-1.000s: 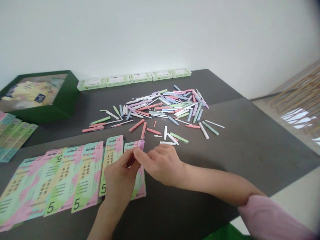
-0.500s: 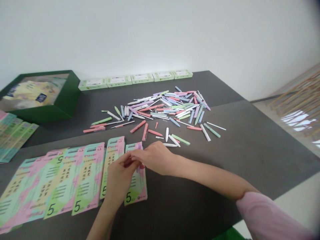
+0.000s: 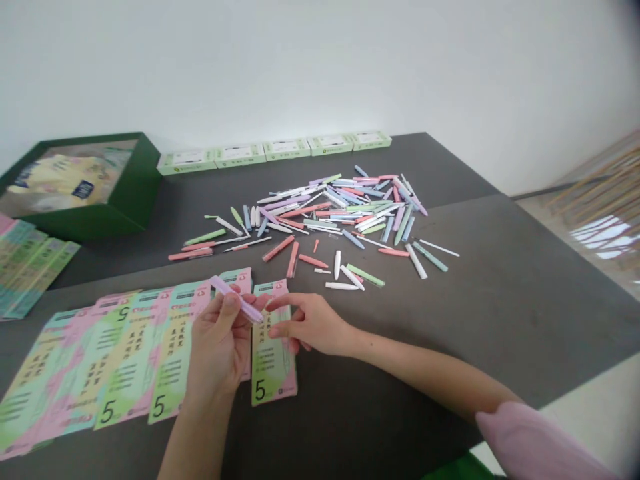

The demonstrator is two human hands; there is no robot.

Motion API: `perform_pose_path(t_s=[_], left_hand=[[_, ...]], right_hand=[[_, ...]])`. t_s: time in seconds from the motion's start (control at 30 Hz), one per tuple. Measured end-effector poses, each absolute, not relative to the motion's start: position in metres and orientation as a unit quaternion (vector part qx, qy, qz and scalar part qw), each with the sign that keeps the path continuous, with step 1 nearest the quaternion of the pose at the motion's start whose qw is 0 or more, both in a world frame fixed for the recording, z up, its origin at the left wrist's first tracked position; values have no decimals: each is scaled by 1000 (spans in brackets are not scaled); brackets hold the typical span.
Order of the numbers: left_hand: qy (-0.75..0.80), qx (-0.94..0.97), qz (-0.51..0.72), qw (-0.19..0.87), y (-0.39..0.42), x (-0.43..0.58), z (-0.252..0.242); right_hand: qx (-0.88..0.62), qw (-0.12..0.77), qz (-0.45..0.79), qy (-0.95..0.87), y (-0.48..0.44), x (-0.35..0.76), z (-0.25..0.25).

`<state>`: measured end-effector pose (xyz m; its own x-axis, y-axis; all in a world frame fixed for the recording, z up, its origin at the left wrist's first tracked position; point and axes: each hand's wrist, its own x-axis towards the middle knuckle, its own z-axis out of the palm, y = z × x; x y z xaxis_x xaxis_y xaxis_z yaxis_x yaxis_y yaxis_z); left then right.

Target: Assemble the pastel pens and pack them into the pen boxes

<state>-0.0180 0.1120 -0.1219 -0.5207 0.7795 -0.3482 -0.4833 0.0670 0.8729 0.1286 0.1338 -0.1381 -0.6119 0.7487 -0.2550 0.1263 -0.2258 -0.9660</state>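
Note:
Between the thumb and fingers of my left hand [image 3: 217, 343] is a light purple pen barrel [image 3: 237, 300], tilted down toward the right. My right hand [image 3: 313, 325] is just right of the barrel's lower end, thumb and forefinger apart, with nothing visible between them. Under the hands lies a pink and green card pack [image 3: 274, 373] marked 5. More such packs [image 3: 180, 360] overlap in a row to the left. Beyond the hands, a loose heap of pastel pen parts [image 3: 345, 207] spreads over the dark table, with white pieces [image 3: 342, 286] and red pieces [image 3: 293, 260] nearest.
A green box [image 3: 125, 207] holding plastic bags stands at the back left. Several flat light green boxes [image 3: 240, 156] line the wall. Another stack of cards [image 3: 43, 280] lies at the left edge. The dark table [image 3: 500, 280] extends to the right, ending near bamboo-like sticks [image 3: 610, 193].
My hands were together over the card pack; now they have parted. The left hand has turned and moved left with the purple barrel, showing it fully, and the right fingers have spread.

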Motion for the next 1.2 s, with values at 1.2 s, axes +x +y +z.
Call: perform_pose_path(t_s=[1.2], left_hand=[[530, 110, 654, 529, 96, -2, -90]], right_hand=[[-389, 276, -91, -874, 93, 86, -103]])
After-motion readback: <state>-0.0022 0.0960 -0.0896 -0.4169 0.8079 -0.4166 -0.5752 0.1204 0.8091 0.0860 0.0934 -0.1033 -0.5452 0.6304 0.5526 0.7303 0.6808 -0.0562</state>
